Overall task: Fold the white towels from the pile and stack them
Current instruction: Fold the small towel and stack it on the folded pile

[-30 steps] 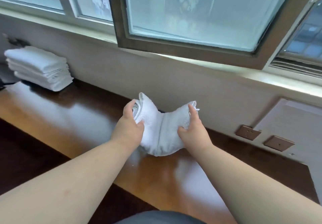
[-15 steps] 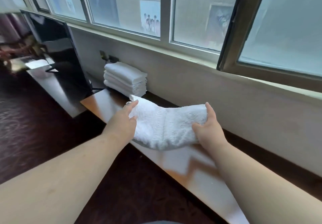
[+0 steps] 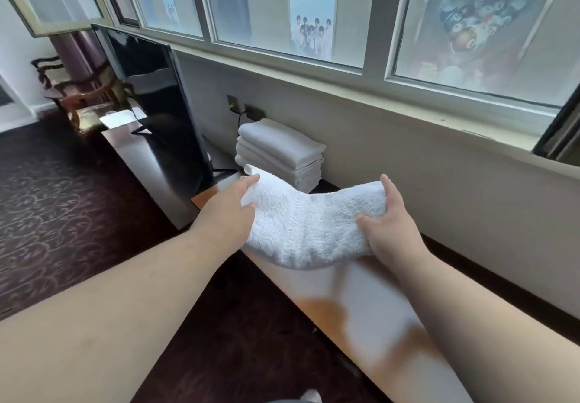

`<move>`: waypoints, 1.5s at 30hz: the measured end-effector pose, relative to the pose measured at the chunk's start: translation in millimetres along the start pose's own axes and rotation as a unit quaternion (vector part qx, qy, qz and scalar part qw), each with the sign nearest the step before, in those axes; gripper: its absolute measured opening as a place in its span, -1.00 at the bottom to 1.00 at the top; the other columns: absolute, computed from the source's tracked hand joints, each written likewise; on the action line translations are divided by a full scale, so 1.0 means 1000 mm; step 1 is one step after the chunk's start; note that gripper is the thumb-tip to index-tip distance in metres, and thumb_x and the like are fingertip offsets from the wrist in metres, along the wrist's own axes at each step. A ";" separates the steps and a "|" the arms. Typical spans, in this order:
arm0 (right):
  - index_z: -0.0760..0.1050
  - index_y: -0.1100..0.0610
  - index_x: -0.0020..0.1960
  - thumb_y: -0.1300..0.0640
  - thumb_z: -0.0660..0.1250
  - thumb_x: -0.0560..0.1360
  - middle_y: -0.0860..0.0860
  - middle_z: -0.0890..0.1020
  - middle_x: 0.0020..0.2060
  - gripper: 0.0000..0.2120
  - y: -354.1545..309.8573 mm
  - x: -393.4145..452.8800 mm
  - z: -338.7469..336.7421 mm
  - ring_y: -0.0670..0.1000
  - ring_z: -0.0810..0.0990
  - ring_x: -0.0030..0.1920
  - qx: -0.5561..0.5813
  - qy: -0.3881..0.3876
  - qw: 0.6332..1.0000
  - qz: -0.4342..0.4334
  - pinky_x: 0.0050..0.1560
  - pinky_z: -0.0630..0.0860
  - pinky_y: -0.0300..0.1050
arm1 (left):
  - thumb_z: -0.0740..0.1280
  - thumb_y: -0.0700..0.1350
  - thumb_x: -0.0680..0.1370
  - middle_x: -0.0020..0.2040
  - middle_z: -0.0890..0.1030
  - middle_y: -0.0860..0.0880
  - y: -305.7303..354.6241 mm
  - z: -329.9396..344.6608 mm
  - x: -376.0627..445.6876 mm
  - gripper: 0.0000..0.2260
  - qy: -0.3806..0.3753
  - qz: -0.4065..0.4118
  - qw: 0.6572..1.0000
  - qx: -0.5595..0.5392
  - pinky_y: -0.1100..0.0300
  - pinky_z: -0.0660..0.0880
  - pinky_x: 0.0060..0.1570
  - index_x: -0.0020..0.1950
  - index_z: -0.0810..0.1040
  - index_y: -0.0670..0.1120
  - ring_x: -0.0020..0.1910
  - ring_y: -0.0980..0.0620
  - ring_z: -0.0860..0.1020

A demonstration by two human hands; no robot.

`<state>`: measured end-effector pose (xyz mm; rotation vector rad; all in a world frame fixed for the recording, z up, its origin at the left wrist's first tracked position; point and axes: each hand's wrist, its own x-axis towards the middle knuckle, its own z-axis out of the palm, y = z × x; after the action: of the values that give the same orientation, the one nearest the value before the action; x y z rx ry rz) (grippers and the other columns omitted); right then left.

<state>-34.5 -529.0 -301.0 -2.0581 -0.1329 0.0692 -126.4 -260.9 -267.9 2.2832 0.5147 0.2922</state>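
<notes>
Both hands, left hand (image 3: 230, 211) and right hand (image 3: 387, 227), clasp a sagging folded towel (image 3: 309, 230) by its ends, just before the towel stack (image 3: 279, 151).

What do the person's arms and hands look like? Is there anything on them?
Both forearms are bare all the way to the picture's bottom edge: no sleeves show. The left hand and right hand wear no gloves. No rings, watch or bracelet show on either. The fingernails look short and unpainted.
</notes>
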 end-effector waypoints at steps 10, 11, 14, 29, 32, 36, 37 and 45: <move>0.07 -0.39 0.48 0.04 0.43 0.44 -0.35 0.47 0.16 -0.20 -0.045 0.152 0.040 -0.31 0.53 0.01 0.027 0.032 0.999 -0.030 0.01 0.35 -0.36 | 0.24 -0.04 0.59 0.39 0.32 0.29 -0.015 -0.045 0.172 -0.49 0.001 0.033 0.999 -0.001 0.30 0.21 0.17 0.36 0.18 0.48 0.27 0.29 0.27; 0.08 -0.38 0.48 0.04 0.44 0.44 -0.29 0.46 0.22 -0.20 -0.049 0.164 0.046 -0.21 0.52 0.07 0.029 0.039 0.998 -0.031 0.07 0.35 -0.27 | 0.25 -0.04 0.59 0.38 0.33 0.29 -0.016 -0.048 0.190 -0.49 0.001 0.033 0.999 -0.008 0.30 0.22 0.18 0.37 0.18 0.47 0.27 0.29 0.27; 0.09 -0.38 0.48 0.03 0.44 0.44 -0.27 0.44 0.23 -0.21 -0.054 0.199 0.065 -0.16 0.50 0.10 0.034 0.060 0.997 -0.023 0.10 0.32 -0.24 | 0.27 -0.05 0.58 0.34 0.33 0.36 -0.022 -0.052 0.246 -0.50 -0.005 0.043 0.999 -0.024 0.37 0.20 0.20 0.42 0.23 0.38 0.29 0.33 0.30; 0.09 -0.50 0.39 -0.05 0.43 0.41 -0.51 0.49 0.03 -0.25 -0.106 0.325 0.178 -0.45 0.53 -0.06 0.085 0.256 0.961 0.061 -0.08 0.39 -0.38 | 0.28 -0.01 0.59 0.29 0.31 0.41 -0.047 -0.061 0.536 -0.51 -0.146 0.179 0.972 -0.044 0.52 0.32 -0.18 0.39 0.23 0.44 0.01 0.59 0.37; 0.08 -0.47 0.43 -0.01 0.41 0.45 -0.53 0.56 -0.09 -0.25 -0.108 0.341 0.198 -0.30 0.62 -0.16 0.075 0.283 0.953 0.076 -0.14 0.48 -0.36 | 0.29 0.00 0.59 0.35 0.32 0.38 -0.054 -0.048 0.579 -0.52 -0.179 0.185 0.964 -0.058 0.36 0.35 0.05 0.37 0.24 0.45 0.13 0.45 0.41; 0.04 -0.31 0.53 0.05 0.41 0.50 -0.19 0.33 0.48 -0.22 -0.095 0.362 0.235 -0.30 0.42 0.29 0.068 0.286 0.950 0.108 0.21 0.35 -0.45 | 0.31 -0.06 0.58 0.23 0.51 0.33 -0.077 -0.019 0.627 -0.54 -0.233 0.133 0.958 -0.099 0.16 0.46 0.16 0.31 0.33 0.44 0.17 0.21 0.52; 0.02 -0.30 0.54 0.04 0.40 0.51 -0.17 0.26 0.52 -0.22 -0.090 0.366 0.245 -0.36 0.43 0.24 0.070 0.280 0.949 0.129 0.13 0.36 -0.52 | 0.31 -0.07 0.58 0.13 0.52 0.38 -0.085 -0.012 0.635 -0.54 -0.239 0.123 0.959 -0.095 0.22 0.48 0.07 0.32 0.33 0.43 0.08 0.26 0.54; 0.04 -0.06 0.59 -0.01 0.53 0.36 0.00 0.50 0.35 -0.04 -0.052 0.376 0.288 0.07 0.57 0.23 0.192 0.240 0.894 0.326 0.28 0.51 0.09 | 0.25 -0.21 0.52 0.10 0.54 -0.07 -0.146 0.029 0.672 -0.48 -0.310 -0.031 0.950 0.005 0.07 0.58 -0.15 0.48 0.31 0.04 -0.09 -0.10 0.60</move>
<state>304.3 -205.6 -388.5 -1.5864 0.8223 -0.0041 444.3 113.3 -360.1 2.2049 0.2533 -0.4531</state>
